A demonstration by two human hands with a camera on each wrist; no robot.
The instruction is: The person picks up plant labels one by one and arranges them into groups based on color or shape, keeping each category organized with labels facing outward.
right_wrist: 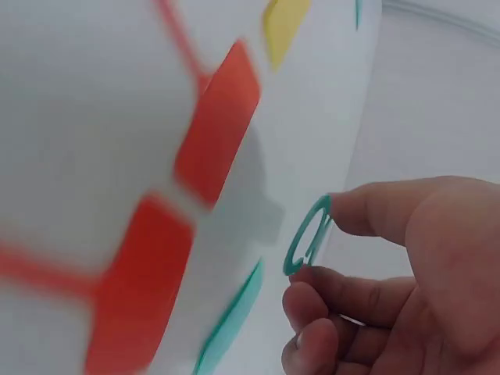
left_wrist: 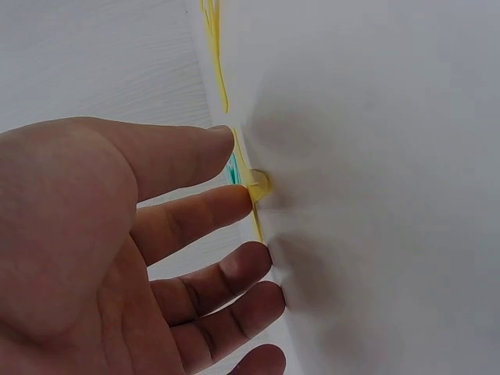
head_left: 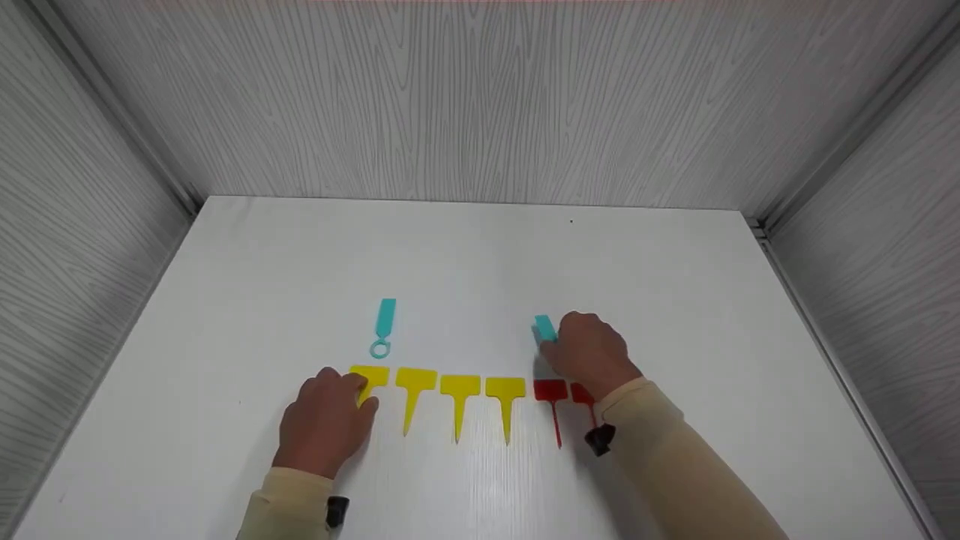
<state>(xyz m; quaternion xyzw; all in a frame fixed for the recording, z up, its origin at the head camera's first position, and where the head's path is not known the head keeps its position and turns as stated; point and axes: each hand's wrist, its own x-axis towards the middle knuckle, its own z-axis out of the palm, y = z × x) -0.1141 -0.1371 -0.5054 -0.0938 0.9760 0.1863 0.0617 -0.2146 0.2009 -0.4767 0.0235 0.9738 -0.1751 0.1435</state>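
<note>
In the head view my left hand (head_left: 326, 424) lies over the left end of a row of yellow T-shaped plant labels (head_left: 460, 386), its thumb and index finger at the endmost yellow label (head_left: 379, 375). The left wrist view shows that thumb and finger spread apart, the fingertips down at the table. My right hand (head_left: 589, 352) pinches a teal ring-ended tag (right_wrist: 312, 234) between thumb and index finger, above the table. Under it lie two red T-shaped labels (head_left: 551, 389), one partly covered. A second teal tag (right_wrist: 230, 320) lies beside them, hidden in the head view.
Another teal ring-ended tag (head_left: 385, 319) lies behind the yellow row, left of centre. Wood-grain panels (head_left: 472, 105) stand at the back and both sides of the white table (head_left: 480, 255).
</note>
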